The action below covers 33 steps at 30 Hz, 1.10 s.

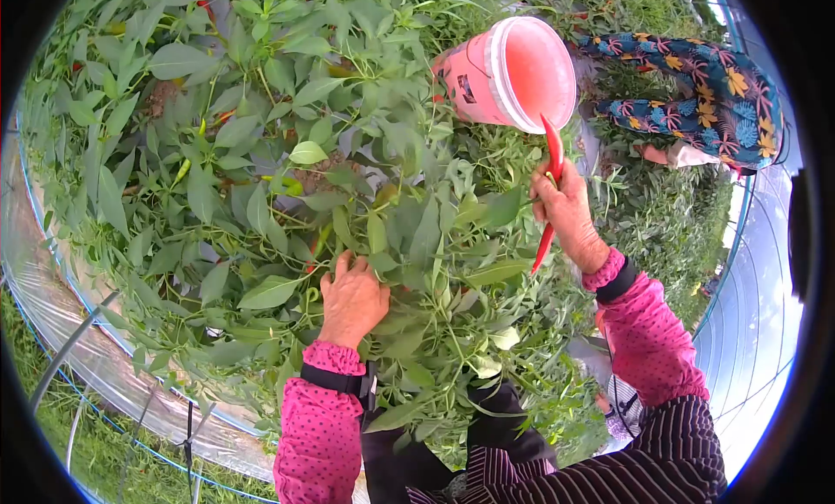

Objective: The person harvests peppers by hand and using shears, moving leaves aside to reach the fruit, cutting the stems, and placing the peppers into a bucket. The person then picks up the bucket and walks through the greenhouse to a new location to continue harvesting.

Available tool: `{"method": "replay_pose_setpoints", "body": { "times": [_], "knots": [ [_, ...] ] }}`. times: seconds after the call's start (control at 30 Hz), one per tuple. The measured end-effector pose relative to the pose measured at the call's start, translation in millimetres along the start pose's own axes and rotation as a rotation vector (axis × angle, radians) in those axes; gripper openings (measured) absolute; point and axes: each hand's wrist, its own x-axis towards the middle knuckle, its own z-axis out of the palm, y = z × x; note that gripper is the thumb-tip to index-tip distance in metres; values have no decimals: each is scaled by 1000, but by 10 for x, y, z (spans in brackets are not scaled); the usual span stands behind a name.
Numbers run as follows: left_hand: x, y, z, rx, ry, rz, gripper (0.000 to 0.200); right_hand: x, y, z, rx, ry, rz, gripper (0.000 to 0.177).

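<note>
My right hand (565, 204) is closed around red chili peppers (554, 147); one points up toward the bucket rim and another sticks out below the fingers. Just above it, a pink bucket (470, 76) with a white rim leans among the plants, its mouth facing right. My left hand (355, 302) reaches into the leaves of the pepper plants (270, 291), its fingertips partly hidden by foliage. A red pepper (311, 266) shows close to those fingers. Whether the left fingers grip anything cannot be made out.
At the upper right, another person in patterned trousers (739, 95) bends among the plants. More of a person (622, 408) shows behind my right arm. Clear plastic sheeting (130, 365) and thin poles border the plants at the lower left. Green peppers (183, 169) hang in the foliage.
</note>
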Motion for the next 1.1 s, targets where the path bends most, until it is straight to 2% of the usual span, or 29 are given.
{"method": "replay_pose_setpoints", "body": {
  "times": [0.07,0.17,0.27,0.33,0.37,0.4,0.47,0.5,0.6,0.63,0.67,0.73,0.83,0.93,0.97,1.07,1.1],
  "knots": [
    [-62,1,40,-2,28,-6,46,367,-178,-309,-187,147,-89,11],
    [-71,25,111,44,32,-33,51,1209,-172,-770,-606,283,-197,22],
    [-88,53,133,11,108,-38,47,1940,-233,-1007,-868,261,-147,33],
    [-59,101,109,33,73,-57,42,2479,-66,-1176,-1236,425,-338,43],
    [-46,108,136,17,106,-59,39,2391,-251,-945,-1158,335,-229,50],
    [-28,136,135,-6,89,-71,38,2414,-223,-757,-1139,301,-388,47],
    [5,190,139,-11,80,-87,38,2139,-246,-114,-908,106,-582,37],
    [40,209,161,50,31,-105,49,1835,-357,285,-808,-63,-551,31],
    [91,277,177,-20,92,-138,47,1048,-519,1382,-551,-591,-503,22],
    [111,291,170,-41,92,-148,47,847,-598,1687,-620,-801,-424,17],
    [125,297,187,-39,112,-151,48,797,-471,1973,-705,-894,-551,19],
    [146,296,234,-37,149,-161,50,689,-328,2507,-875,-1027,-580,22],
    [151,284,238,-186,156,-136,54,813,138,3199,-1185,-980,-516,26],
    [146,255,267,-254,179,-107,58,946,432,3482,-1321,-956,-410,31],
    [120,257,277,-265,220,-99,58,956,441,3514,-1213,-947,-316,38],
    [88,239,361,-283,263,-92,56,1107,1007,3539,-971,-1016,-422,48],
    [68,230,355,-261,245,-93,56,1167,1092,3530,-995,-1029,-408,49]
  ]
}}
